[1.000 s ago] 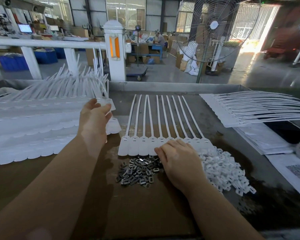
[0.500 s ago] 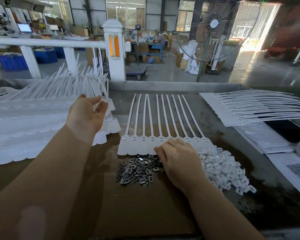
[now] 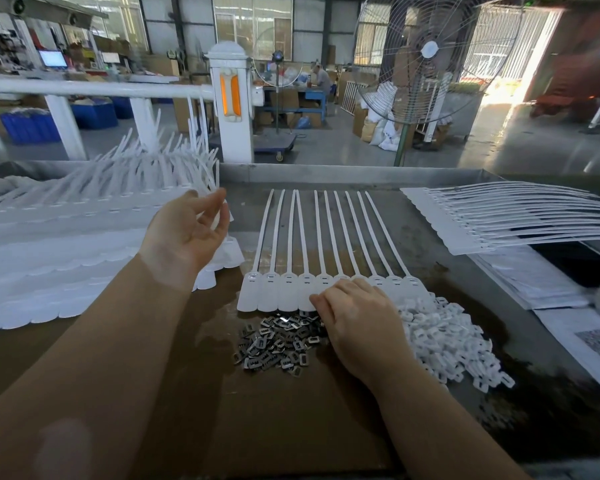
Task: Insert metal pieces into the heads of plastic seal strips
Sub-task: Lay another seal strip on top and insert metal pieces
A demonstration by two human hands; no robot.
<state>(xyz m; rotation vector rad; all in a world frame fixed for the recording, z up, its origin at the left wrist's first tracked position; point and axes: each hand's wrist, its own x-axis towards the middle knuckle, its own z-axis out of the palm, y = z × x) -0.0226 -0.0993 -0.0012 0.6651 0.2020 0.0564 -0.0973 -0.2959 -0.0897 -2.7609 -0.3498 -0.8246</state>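
Your right hand (image 3: 357, 323) lies knuckles-up, fingers curled at the metal pieces (image 3: 278, 344), heaped just below the strip heads (image 3: 326, 289) so each reach is short; whether it pinches one I cannot tell. Your left hand (image 3: 187, 233) hovers palm-up, loosely spread, holding nothing, beside the spare strips (image 3: 66, 237) stacked on the bench (image 3: 257, 427)

Glossy metal pieces (image 3: 278, 344); smooth white plastic seal strips (image 3: 326, 251)

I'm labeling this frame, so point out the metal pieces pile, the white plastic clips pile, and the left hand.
metal pieces pile (image 3: 278, 344): head view, pile's middle.
white plastic clips pile (image 3: 447, 337): head view, pile's middle.
left hand (image 3: 187, 233): head view, palm.
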